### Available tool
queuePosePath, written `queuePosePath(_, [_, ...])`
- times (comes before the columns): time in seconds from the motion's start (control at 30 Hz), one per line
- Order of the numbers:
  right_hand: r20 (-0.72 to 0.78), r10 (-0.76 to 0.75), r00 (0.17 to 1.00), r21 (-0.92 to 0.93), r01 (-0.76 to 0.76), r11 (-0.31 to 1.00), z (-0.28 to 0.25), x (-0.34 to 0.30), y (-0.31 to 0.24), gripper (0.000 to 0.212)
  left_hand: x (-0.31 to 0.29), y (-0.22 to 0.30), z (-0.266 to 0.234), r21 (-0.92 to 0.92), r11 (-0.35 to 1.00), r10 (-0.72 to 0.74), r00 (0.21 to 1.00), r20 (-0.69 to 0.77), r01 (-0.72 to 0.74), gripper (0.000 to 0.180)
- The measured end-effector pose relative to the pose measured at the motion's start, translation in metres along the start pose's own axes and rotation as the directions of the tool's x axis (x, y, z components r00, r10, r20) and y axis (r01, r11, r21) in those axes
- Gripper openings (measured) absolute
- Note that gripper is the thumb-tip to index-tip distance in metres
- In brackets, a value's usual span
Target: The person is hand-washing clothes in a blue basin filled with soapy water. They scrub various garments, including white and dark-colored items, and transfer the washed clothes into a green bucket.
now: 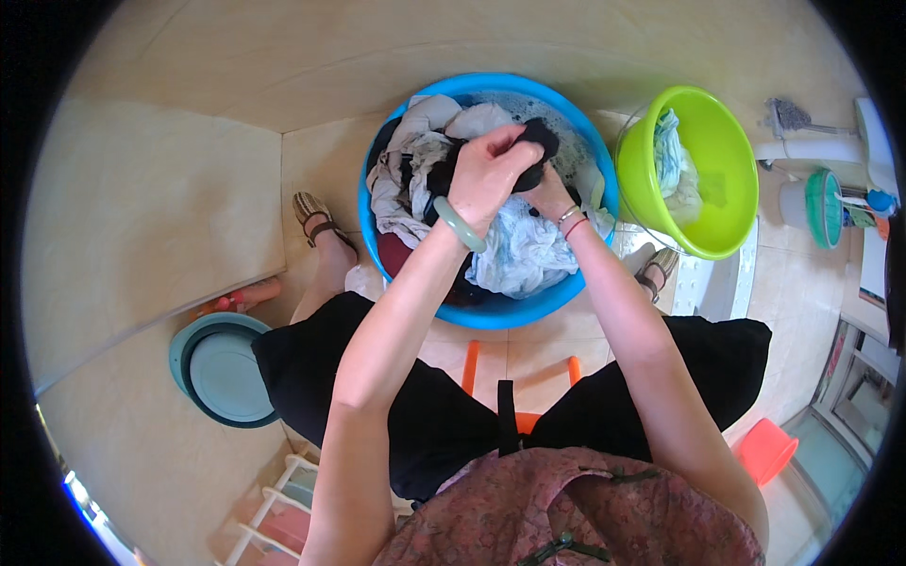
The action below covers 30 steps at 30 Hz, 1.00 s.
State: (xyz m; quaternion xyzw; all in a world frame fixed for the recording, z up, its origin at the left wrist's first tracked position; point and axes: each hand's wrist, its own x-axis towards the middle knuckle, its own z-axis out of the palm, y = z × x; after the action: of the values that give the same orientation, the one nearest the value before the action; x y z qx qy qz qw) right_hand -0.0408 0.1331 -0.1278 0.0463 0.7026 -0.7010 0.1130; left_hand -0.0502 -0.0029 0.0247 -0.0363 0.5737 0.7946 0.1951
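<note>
Over a blue basin [495,321] of soapy water, both hands grip a bunched piece of black cloth [538,151]. My left hand [486,174], with a pale green bangle on its wrist, is closed on the cloth's left side. Just below and to the right, my right hand [547,195] holds its lower end, the fingers partly hidden. Whether the cloth is a sock or another small garment I cannot tell. Beneath my hands lies a wet white and pale blue cloth [524,250]. Grey and beige laundry [406,179] is heaped at the basin's left, and suds [566,113] float along the far side.
A lime green bucket [731,203] with some wet cloth inside stands right of the basin. To the left, grey-blue basins [231,377] lean near the wall. An orange stool [472,368] is under me. A coral bin [766,451] sits at the lower right; a white rack [274,505] at lower left.
</note>
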Motion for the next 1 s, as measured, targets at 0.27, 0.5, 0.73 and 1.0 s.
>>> queuePosePath(0.27, [-0.265, 0.118, 0.957, 0.362, -0.015, 0.932, -0.043, -0.001, -0.045, 0.06, 0.016, 0.037, 0.0, -0.314, 0.949, 0.031, 1.0, 0.005, -0.028, 0.036])
queuePosePath(0.5, [-0.278, -0.273, 0.921, -0.148, 0.24, 0.96, -0.053, -0.002, -0.029, 0.077, 0.058, -0.105, -0.063, 0.191, 0.977, -0.001, 0.897, -0.442, 0.095, 0.059])
queuePosePath(0.73, [-0.118, -0.188, 0.975, -0.872, -0.011, 0.489, -0.011, -0.005, 0.034, 0.078, 0.053, -0.17, -0.051, -0.02, 0.916, -0.39, 0.876, -0.284, 0.401, 0.065])
queuePosePath(1.0, [-0.033, -0.025, 0.999, -0.966, -0.025, 0.259, -0.029, 0.048, 0.125, 0.059, 0.068, -0.169, -0.039, -0.26, 0.831, -0.545, 0.815, -0.198, 0.493, 0.063])
